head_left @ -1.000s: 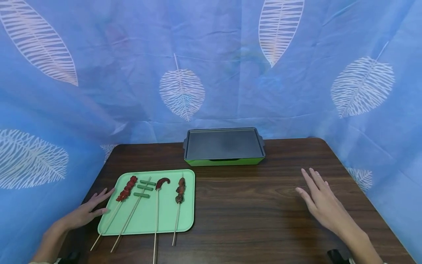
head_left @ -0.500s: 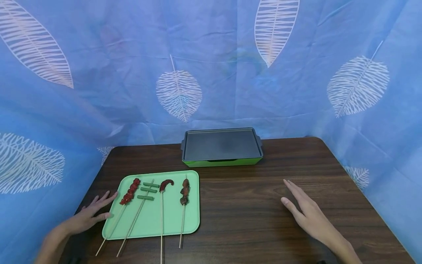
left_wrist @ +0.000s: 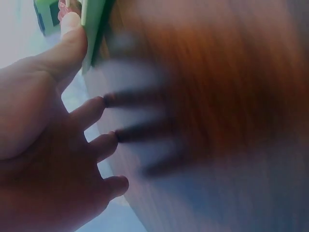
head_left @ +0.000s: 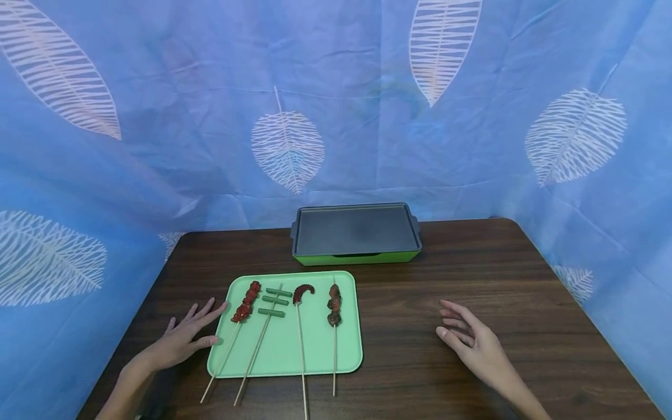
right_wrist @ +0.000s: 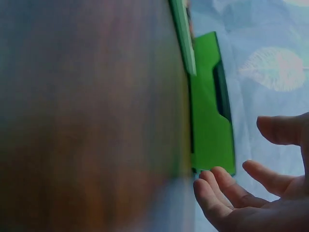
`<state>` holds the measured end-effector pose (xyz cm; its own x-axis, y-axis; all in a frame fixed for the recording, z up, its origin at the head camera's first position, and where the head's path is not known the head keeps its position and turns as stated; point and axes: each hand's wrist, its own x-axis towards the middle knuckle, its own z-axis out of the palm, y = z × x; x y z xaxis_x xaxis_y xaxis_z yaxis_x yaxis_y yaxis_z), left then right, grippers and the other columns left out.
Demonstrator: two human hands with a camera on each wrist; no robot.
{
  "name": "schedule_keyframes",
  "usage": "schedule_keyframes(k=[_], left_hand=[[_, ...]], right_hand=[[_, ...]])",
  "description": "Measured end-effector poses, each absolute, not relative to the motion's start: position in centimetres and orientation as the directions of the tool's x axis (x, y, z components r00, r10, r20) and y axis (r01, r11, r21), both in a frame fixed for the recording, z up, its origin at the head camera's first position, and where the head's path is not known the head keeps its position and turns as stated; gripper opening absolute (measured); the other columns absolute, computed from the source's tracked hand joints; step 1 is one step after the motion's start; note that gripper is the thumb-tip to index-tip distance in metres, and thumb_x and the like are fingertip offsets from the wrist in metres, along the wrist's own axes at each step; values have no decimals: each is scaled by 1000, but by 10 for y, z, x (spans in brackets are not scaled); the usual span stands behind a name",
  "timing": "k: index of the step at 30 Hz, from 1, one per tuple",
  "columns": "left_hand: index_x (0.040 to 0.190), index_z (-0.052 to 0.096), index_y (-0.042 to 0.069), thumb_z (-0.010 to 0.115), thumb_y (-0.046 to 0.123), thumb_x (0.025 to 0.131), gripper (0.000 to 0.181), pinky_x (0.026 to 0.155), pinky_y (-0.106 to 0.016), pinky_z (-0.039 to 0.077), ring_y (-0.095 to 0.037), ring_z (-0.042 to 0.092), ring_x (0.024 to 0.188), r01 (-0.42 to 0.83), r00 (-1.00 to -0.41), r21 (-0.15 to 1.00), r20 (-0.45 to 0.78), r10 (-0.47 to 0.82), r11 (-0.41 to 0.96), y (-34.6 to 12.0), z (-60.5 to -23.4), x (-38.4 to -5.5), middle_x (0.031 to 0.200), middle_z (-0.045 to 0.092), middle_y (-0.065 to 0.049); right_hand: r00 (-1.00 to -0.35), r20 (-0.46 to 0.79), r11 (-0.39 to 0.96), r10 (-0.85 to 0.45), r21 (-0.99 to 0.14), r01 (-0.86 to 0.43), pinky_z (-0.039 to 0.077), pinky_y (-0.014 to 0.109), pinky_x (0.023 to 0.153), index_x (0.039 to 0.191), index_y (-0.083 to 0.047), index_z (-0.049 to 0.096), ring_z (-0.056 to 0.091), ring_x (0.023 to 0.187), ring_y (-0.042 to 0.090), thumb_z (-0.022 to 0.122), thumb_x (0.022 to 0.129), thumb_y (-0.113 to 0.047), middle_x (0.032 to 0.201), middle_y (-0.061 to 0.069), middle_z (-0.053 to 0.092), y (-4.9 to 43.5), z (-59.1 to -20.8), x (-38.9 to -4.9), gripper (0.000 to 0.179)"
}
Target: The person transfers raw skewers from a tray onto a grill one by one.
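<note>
A light green tray [head_left: 283,359] lies on the wooden table, bearing skewers whose sticks reach past its front edge. From left to right they are a red skewer [head_left: 245,302], a skewer with green pieces [head_left: 271,312], a dark red tentacle skewer [head_left: 301,291] and a brown meat skewer [head_left: 334,304]. My left hand [head_left: 181,341] touches the tray's left rim with spread fingers; its thumb rests at the tray edge [left_wrist: 90,29] in the left wrist view. My right hand [head_left: 480,350] hovers right of the tray, apart from it, fingers slightly bent and holding nothing.
A grill with a dark flat plate [head_left: 357,229] and a green base [head_left: 378,257] stands at the table's back edge, behind the tray. A blue curtain [head_left: 346,151] with white leaf prints hangs behind and beside the brown table [head_left: 409,326].
The tray has slid to the right with its skewers, my left hand moving along at its left rim. My right hand has come left and its fingers have bent a little.
</note>
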<state>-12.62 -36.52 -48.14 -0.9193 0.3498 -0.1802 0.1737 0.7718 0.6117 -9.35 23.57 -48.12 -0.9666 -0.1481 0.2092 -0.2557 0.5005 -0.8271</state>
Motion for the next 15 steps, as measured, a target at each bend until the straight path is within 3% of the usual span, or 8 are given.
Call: schedule_keyframes(k=[5,10,15], left_hand=[[162,34,14,67,39,99,76,98,-87,-6,-64,1,146,194,-914,596,-178,364,779,-342,-476,-131,165,14,-31],[162,34,12,65,40,100,75,100,-87,0,-62,7,147,228,-915,553,-159,370,801,-318,-472,-132,165,17,-29],[164,30,14,61,43,102,75,104,-85,2,-58,8,149,243,-912,503,-172,372,829,-296,-475,-133,167,17,-25]], right_hand=[[-977,132,438,-165,-878,-192,51,14,88,147,3,47,63,115,37,67,102,-13,134,26,57,227,-488,-88,52],[-962,68,279,-265,-949,-144,59,27,81,146,9,46,73,100,21,63,103,-9,117,25,68,216,-490,-85,49],[-901,-67,118,-428,-993,18,61,40,77,148,17,37,76,93,29,57,107,-10,109,30,71,208,-494,-83,53]])
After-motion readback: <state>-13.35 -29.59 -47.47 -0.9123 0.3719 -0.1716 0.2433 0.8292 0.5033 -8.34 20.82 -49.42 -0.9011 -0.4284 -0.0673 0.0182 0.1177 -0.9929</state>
